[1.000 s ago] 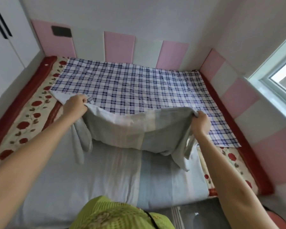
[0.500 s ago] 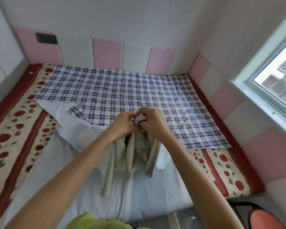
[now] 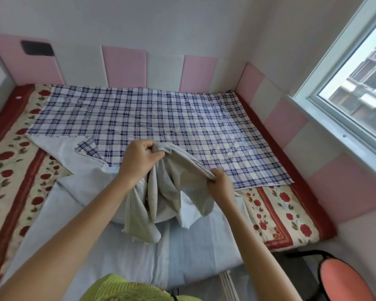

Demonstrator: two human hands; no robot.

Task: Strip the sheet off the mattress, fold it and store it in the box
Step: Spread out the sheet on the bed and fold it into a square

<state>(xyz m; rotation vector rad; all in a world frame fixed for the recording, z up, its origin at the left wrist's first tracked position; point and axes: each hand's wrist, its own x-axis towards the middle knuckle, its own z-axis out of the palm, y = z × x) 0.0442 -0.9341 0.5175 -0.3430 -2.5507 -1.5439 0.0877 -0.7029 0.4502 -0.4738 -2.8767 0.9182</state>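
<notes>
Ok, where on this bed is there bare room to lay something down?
Free: the flat plaid cloth below the pink wall panels, and the floral mattress strips either side. Crowded: near middle, where left hand and right hand grip the bunched sheet.

A window fills the right wall. Pink and white wall pads run just below it. A chair with an orange seat stands lower still. A black plate sits far to the window's left.
</notes>
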